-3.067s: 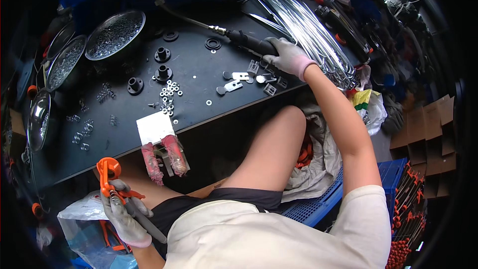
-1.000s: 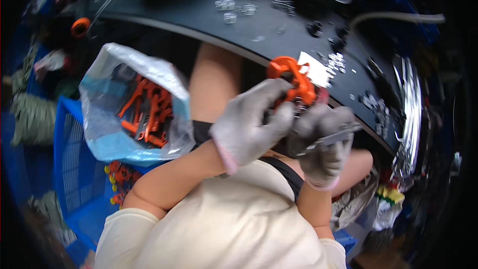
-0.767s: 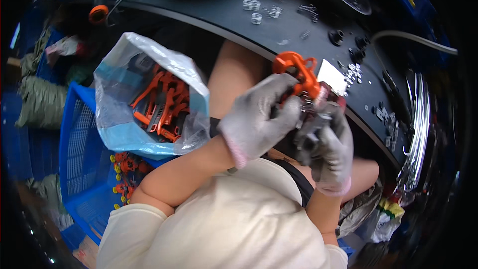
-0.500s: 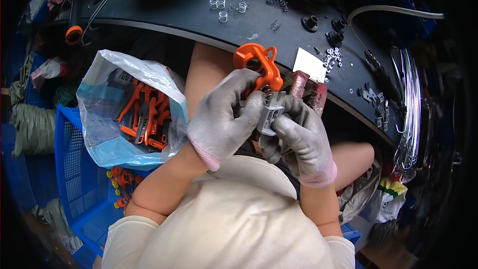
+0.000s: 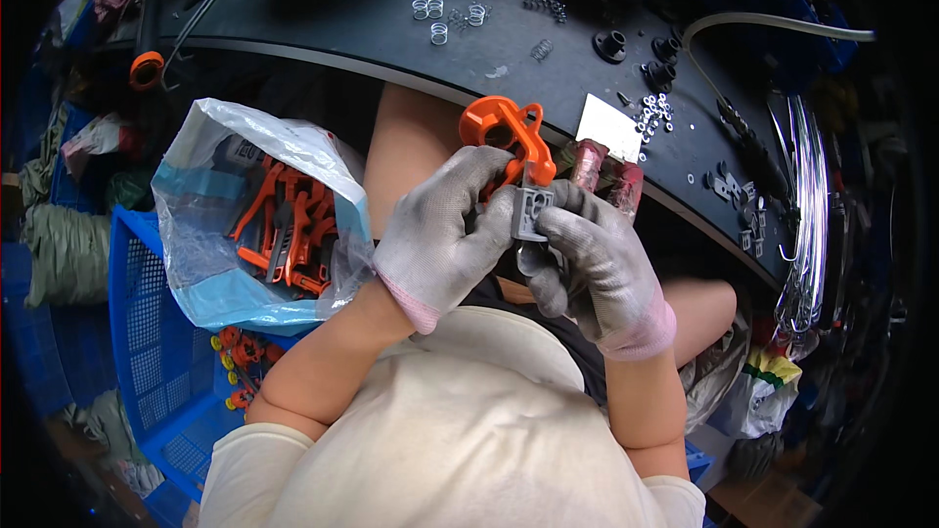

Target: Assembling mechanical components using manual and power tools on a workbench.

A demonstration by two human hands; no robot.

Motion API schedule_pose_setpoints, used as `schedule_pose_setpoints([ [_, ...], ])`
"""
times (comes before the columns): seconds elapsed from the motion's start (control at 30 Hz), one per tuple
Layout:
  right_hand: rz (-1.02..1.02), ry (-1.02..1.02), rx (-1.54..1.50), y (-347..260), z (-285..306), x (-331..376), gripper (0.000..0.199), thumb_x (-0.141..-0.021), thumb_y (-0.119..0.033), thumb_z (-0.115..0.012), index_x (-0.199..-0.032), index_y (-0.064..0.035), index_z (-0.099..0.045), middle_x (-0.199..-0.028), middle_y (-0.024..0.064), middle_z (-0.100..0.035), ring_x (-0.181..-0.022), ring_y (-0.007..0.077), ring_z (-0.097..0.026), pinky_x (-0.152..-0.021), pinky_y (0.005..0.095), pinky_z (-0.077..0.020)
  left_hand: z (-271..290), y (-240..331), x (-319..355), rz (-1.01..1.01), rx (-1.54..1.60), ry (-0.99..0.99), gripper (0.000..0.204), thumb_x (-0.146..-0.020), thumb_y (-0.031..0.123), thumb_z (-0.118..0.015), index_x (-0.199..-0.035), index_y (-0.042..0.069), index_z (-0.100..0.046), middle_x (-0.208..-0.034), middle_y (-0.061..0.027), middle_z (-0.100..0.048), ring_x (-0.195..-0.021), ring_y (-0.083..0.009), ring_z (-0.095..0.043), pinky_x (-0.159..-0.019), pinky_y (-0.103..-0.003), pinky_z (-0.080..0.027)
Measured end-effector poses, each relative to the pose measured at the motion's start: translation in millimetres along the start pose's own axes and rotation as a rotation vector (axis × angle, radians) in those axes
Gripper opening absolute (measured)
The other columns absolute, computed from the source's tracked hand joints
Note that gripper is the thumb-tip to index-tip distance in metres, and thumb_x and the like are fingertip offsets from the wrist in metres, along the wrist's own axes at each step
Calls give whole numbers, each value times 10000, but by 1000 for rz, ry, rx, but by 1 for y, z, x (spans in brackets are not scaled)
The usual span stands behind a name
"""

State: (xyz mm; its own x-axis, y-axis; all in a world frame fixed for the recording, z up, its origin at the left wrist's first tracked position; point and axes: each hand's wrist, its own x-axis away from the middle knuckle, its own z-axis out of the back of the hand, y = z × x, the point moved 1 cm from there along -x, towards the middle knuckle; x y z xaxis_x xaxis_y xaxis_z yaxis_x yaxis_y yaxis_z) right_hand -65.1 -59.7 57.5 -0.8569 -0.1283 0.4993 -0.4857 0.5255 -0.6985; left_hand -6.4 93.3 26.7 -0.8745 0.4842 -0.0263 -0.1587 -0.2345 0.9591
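Both hands wear grey coated gloves with pink cuffs and meet above my lap, in front of the bench edge. My left hand (image 5: 440, 240) is closed on an orange plastic part (image 5: 528, 142) with a round, ring-like end and a small loop. Against its lower end sits a small grey plastic block (image 5: 531, 213) with openings in its face. My right hand (image 5: 606, 269) pinches this block from the right, thumb on its face. The left fingertips also touch the block's left side. How the two pieces join is partly hidden by the fingers.
A dark bench (image 5: 372, 34) carries coil springs (image 5: 427, 9), black flanged bushings (image 5: 609, 46), white washers (image 5: 653, 117) and a white card (image 5: 608, 127). Two red-wrapped handles (image 5: 588, 164) stand at its edge. Left, a plastic bag (image 5: 201, 215) of orange parts rests by a blue crate (image 5: 137, 303).
The grey block has turned more face-on and moved up against the orange part; the spring seen between them is no longer visible. Both hands shifted slightly.
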Motion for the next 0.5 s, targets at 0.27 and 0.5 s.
schedule_pose_setpoints([
  [0.27, 172, 106, 165, 4, -9, -6, 227, -904, -169, -612, -1010, 21, -546, -847, 70, -657, -702, 92, -626, -635, 223, -528, 8, 9, 5, 0, 222, -104, 463, -867, 203, -625, -1247, -8, -466, -971, -79, -563, -865, -132, -554, -784, -266, -461],
  [0.5, 258, -280, 965, -46, -2, -28, 212, -846, -187, -669, -959, -14, -619, -789, 21, -606, -729, 45, -544, -660, 215, -463, 36, -9, 31, -50, 59, -131, 628, -757, 225, -718, -1273, -3, -443, -1057, -77, -543, -872, -133, -566, -802, -272, -466],
])
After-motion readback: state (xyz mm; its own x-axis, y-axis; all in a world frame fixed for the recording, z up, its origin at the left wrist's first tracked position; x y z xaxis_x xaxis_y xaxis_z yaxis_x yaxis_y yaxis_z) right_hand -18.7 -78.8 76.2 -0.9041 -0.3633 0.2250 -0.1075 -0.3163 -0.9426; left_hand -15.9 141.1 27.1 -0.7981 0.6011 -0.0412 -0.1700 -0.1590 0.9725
